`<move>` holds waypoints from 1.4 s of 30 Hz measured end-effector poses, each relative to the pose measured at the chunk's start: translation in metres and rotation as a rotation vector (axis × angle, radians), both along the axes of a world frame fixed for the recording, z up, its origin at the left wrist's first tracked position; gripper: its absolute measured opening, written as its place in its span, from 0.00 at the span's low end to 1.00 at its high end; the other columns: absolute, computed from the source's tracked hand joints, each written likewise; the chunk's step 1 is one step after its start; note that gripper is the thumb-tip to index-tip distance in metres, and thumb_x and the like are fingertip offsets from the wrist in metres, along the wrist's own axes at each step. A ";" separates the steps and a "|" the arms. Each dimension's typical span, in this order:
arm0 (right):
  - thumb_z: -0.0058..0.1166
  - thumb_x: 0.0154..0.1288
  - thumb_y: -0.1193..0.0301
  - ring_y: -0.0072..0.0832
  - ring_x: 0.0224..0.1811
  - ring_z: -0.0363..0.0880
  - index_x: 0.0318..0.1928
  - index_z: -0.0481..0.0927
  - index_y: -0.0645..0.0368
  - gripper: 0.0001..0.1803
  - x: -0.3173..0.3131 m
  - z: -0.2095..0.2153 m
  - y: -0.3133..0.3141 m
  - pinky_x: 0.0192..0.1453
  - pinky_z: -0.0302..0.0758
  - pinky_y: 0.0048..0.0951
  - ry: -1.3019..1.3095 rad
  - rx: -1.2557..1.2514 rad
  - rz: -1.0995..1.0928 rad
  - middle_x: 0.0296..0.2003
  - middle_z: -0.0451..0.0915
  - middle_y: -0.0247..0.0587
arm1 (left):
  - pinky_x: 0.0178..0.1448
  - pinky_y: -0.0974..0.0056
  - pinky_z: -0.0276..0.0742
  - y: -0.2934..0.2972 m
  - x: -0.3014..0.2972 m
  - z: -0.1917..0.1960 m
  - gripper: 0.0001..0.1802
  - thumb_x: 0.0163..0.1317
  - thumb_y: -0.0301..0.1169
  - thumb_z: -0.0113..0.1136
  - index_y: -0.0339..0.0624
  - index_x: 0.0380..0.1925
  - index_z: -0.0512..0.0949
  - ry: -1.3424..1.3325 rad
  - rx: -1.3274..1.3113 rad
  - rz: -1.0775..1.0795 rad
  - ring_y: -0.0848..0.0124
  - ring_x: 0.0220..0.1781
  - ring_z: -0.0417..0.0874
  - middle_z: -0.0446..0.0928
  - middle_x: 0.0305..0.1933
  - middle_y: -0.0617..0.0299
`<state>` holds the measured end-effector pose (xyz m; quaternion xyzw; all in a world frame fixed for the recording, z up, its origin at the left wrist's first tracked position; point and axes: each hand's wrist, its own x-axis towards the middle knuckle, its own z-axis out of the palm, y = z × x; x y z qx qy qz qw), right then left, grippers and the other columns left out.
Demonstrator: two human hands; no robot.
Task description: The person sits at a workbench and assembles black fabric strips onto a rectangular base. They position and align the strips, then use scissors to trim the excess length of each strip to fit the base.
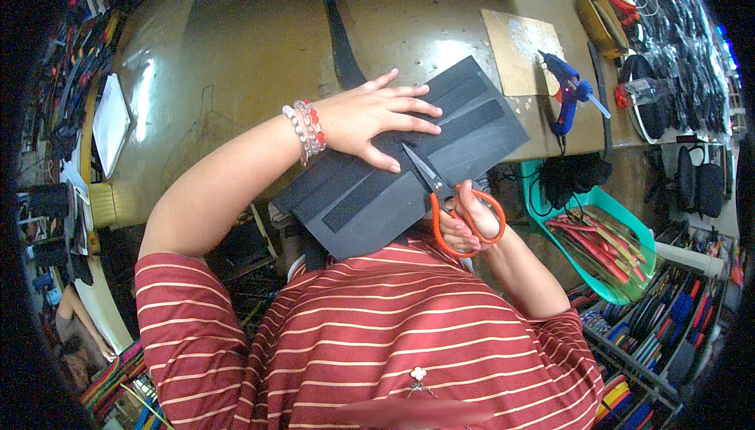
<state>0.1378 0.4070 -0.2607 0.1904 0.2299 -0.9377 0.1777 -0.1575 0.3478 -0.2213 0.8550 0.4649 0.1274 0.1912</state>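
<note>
A black rectangular panel point(476, 144) with raised, darker strips lies aslant over the near edge of the table, close to my body. My left hand point(376, 119) rests flat on its upper part, fingers spread. Bead bracelets point(306, 130) circle that wrist. In my right hand point(458, 229) is a pair of scissors point(437, 186) with orange handles, my fingers in and around the loops. The blades point up and left over the panel, near my left thumb, and look nearly closed. Whether the tips touch the panel I cannot tell.
A blue glue gun point(564, 92) lies on the brown table point(259, 53) at right, beside a tan board point(515, 51). A teal basket point(629, 288) of red and yellowish strips hangs low right. White paper point(110, 123) lies far left; another person's arm point(82, 316) shows below.
</note>
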 end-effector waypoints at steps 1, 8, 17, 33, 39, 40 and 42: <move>0.33 0.58 0.27 0.17 0.04 0.59 0.15 0.61 0.52 0.40 0.003 0.000 0.002 0.06 0.55 0.16 -0.017 0.039 0.027 0.07 0.60 0.27 | 0.74 0.32 0.35 0.001 -0.001 -0.001 0.42 0.50 0.54 0.66 0.62 0.67 0.64 0.002 0.001 -0.004 0.56 0.78 0.47 0.56 0.74 0.64; 0.39 0.64 0.33 0.17 0.08 0.63 0.31 0.75 0.58 0.37 0.056 0.027 0.030 0.10 0.59 0.21 0.299 0.730 -0.068 0.13 0.68 0.28 | 0.74 0.32 0.35 0.000 -0.025 0.021 0.39 0.52 0.55 0.65 0.61 0.65 0.67 0.105 -0.021 -0.056 0.57 0.78 0.46 0.58 0.74 0.63; 0.57 0.56 0.41 0.44 0.36 0.84 0.36 0.83 0.66 0.34 0.094 0.086 0.191 0.44 0.77 0.39 -1.208 2.086 -0.189 0.29 0.83 0.57 | 0.69 0.49 0.61 -0.013 -0.019 0.003 0.08 0.57 0.35 0.64 0.47 0.33 0.78 -0.086 0.201 0.013 0.62 0.64 0.72 0.77 0.53 0.64; 0.40 0.61 0.34 0.47 0.78 0.31 0.74 0.43 0.59 0.54 -0.160 0.085 -0.001 0.74 0.29 0.61 0.487 2.466 0.237 0.75 0.39 0.49 | 0.38 0.61 0.74 -0.106 0.081 0.021 0.10 0.56 0.38 0.63 0.46 0.25 0.75 -0.071 0.402 0.434 0.66 0.29 0.75 0.71 0.23 0.63; 0.53 0.64 0.64 0.52 0.51 0.77 0.51 0.77 0.64 0.19 -0.231 0.094 0.052 0.57 0.74 0.43 0.459 2.244 -0.117 0.47 0.79 0.57 | 0.70 0.49 0.62 -0.123 0.030 0.014 0.27 0.58 0.43 0.62 0.45 0.57 0.73 0.060 0.312 0.762 0.57 0.67 0.67 0.69 0.62 0.56; 0.55 0.62 0.72 0.47 0.45 0.80 0.44 0.82 0.63 0.12 -0.248 0.108 0.081 0.51 0.76 0.41 0.607 2.310 -0.381 0.41 0.82 0.53 | 0.72 0.48 0.61 -0.121 0.020 0.012 0.28 0.58 0.43 0.62 0.46 0.57 0.72 0.039 0.220 0.795 0.55 0.68 0.66 0.69 0.63 0.56; 0.54 0.60 0.74 0.48 0.43 0.80 0.40 0.82 0.62 0.10 -0.294 0.139 0.132 0.48 0.75 0.42 0.629 2.352 -0.725 0.39 0.81 0.55 | 0.72 0.48 0.59 -0.118 0.001 0.007 0.29 0.60 0.45 0.61 0.45 0.58 0.71 0.008 0.257 0.712 0.55 0.69 0.64 0.68 0.63 0.55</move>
